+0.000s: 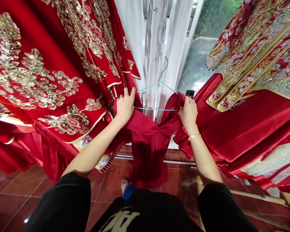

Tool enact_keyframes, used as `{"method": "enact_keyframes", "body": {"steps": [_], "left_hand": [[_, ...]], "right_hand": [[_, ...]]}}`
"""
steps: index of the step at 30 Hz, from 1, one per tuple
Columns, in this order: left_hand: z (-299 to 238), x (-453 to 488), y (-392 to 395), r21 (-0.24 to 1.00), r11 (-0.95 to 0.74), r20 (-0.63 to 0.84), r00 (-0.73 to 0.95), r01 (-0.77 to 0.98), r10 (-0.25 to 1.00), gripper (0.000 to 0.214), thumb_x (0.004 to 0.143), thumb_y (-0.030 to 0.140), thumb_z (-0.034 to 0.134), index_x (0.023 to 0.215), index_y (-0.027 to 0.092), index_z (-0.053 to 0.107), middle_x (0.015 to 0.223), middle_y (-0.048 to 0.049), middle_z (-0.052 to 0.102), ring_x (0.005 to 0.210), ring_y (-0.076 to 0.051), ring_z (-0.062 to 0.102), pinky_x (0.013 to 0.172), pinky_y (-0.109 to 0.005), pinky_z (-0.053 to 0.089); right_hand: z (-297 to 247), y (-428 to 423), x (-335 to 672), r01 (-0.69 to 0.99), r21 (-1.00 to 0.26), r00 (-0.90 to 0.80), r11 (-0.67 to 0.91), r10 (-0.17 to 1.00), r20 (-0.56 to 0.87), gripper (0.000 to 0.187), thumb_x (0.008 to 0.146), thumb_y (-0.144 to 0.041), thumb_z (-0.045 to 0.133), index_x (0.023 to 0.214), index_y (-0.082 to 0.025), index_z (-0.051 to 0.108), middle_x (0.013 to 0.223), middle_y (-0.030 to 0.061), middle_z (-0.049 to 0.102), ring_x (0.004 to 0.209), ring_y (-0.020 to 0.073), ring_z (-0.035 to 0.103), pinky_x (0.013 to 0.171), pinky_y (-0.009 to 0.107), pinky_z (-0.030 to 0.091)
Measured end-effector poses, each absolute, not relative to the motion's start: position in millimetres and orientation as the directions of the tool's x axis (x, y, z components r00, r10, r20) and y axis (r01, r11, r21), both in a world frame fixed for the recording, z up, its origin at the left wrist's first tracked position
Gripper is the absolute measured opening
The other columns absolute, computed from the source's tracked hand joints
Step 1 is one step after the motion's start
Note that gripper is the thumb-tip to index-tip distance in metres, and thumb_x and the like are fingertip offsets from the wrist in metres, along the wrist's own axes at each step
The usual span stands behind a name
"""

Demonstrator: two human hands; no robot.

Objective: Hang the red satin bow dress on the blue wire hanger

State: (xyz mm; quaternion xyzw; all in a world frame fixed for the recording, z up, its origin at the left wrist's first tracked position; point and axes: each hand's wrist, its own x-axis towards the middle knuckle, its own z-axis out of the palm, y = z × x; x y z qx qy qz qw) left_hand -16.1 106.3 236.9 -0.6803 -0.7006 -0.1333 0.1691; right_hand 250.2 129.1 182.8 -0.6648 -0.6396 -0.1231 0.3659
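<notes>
1. The left hand (pixel 125 106) grips a red garment (pixel 147 145) at the left end of a blue wire hanger (pixel 157 109).
2. The right hand (pixel 188 112) grasps the garment's other side at the hanger's right end, just beside a black tag (pixel 189 93).
3. The garment hangs between the hands, above a tiled floor (pixel 21 183), with gold-embroidered red robes (pixel 38 80) on both sides.

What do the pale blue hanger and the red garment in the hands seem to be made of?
The hanger looks like coated wire, given its thin rod and grey hook. The red garment looks like satiny cloth, sheen along its folds; fibre unclear.
</notes>
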Motion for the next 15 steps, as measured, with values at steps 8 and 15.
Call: {"method": "enact_keyframes", "body": {"steps": [8,15], "left_hand": [[241.4,-20.0,102.5,-0.072,-0.007,0.415,0.036,0.997,0.909,0.060,0.088,0.004,0.030,0.145,0.016,0.045,0.145,-0.0252,0.049,0.099,-0.034,0.071,0.077,-0.044,0.056],[241.9,-20.7,98.5,-0.017,-0.006,0.423,0.013,1.000,0.906,0.056,0.090,0.008,0.032,0.143,0.016,0.046,0.144,-0.0259,0.049,0.102,-0.036,0.070,0.080,-0.046,0.055]], "right_hand": [[177.9,129.4,266.1,0.902,-0.371,0.069,0.222,0.773,0.631,0.058,0.078,-0.022,0.056,0.135,-0.018,0.050,0.143,0.0187,0.051,0.135,0.0362,0.040,0.112,0.059,0.037],[172.1,140.3,262.6,0.886,-0.415,0.108,0.206,0.779,0.617,0.062,0.075,-0.014,0.050,0.137,-0.015,0.049,0.135,0.0190,0.050,0.128,0.0351,0.041,0.112,0.058,0.036]]}}
